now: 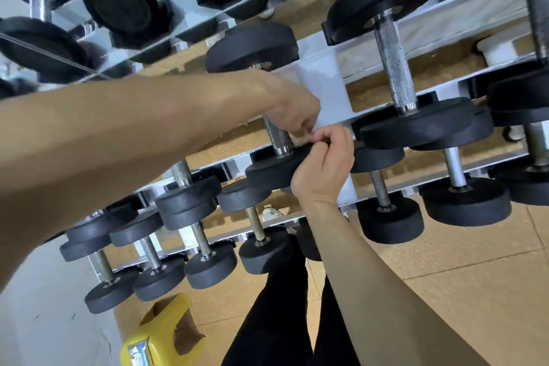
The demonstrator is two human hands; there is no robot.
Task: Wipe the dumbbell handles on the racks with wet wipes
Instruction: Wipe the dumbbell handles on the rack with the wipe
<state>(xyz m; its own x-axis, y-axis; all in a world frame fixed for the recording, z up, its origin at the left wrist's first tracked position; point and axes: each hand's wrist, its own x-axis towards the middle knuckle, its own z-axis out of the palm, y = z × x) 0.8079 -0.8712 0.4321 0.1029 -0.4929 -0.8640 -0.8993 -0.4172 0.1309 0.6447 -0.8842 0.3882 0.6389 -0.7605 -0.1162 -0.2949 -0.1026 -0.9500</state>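
A black dumbbell with a knurled steel handle (274, 137) lies on the middle tier of the white rack (320, 92). My left hand (292, 111) comes in from the left and curls over the handle's right side. Its fingers pinch a small pale wipe (300, 140) just above the lower black head (276, 171). My right hand (323, 163) rises from below with its fingertips bunched on the same wipe. Most of the wipe is hidden between the two hands.
A larger dumbbell (395, 68) sits to the right on the same tier. Several smaller dumbbells (205, 244) fill the lower tier. A mirror behind reflects the rack. A yellow stool (160, 333) stands on the tan floor by my black-clad legs (282, 306).
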